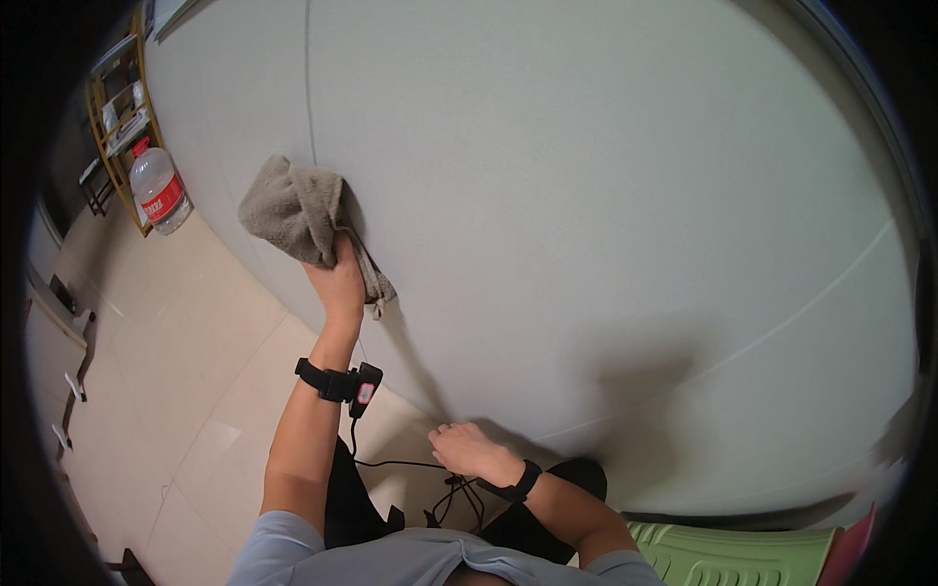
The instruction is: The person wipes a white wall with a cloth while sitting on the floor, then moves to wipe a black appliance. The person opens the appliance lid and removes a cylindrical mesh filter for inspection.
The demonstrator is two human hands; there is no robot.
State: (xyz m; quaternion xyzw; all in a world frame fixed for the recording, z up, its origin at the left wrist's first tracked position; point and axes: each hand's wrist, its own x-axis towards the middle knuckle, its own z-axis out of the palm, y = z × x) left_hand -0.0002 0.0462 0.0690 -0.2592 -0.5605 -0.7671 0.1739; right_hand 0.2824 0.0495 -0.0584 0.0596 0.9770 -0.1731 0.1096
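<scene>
A folded grey-brown cloth point(297, 209) lies pressed against a pale, smooth wall or panel point(557, 190), left of the middle of the view. My left hand point(338, 282) grips the cloth from below, with the thumb over its fold and a loose corner hanging beside the wrist. My right hand point(462, 445) is lower down, near the panel's bottom edge, fingers loosely curled with no object seen in it. Black straps circle both wrists; the left one carries a small black device point(364, 392) with a cable.
A large clear plastic bottle point(159, 189) with a red cap stands by a yellow-framed shelf point(117, 132) at the upper left. Pale floor tiles point(212, 381) stretch below it. A green plastic object point(733, 553) is at the lower right. Black cables point(458, 494) hang between my legs.
</scene>
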